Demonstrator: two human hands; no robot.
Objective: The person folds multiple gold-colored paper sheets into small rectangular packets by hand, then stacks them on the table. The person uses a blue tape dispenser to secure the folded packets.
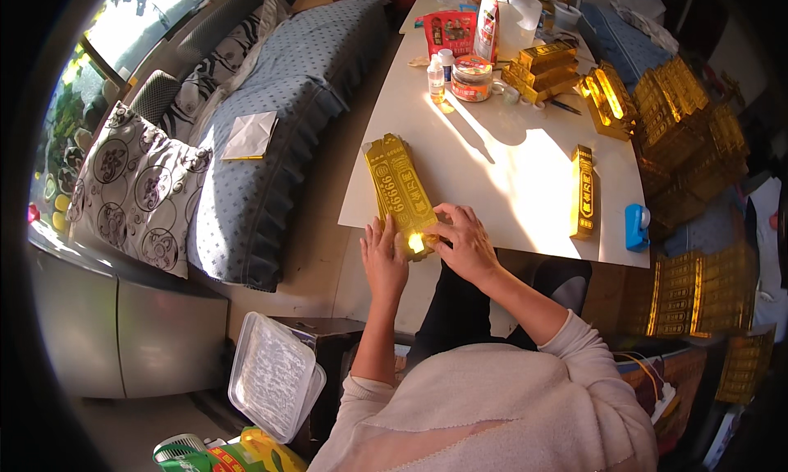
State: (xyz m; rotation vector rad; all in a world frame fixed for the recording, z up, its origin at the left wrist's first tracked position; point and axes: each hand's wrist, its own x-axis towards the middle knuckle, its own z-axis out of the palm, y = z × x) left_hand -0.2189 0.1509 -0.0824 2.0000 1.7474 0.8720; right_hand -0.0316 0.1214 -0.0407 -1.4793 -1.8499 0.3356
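blue dotted sofa [283, 82], left hand [385, 257] flat, fingers spread at the left edge of gold printed sheets [398, 176] on the white table's [484, 181] near-left corner, right hand [465, 244] bent over their near end, grip unclear, long gold box [583, 194]

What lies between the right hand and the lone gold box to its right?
The head view shows only bare white tabletop, partly sunlit, between the right hand and gold box.
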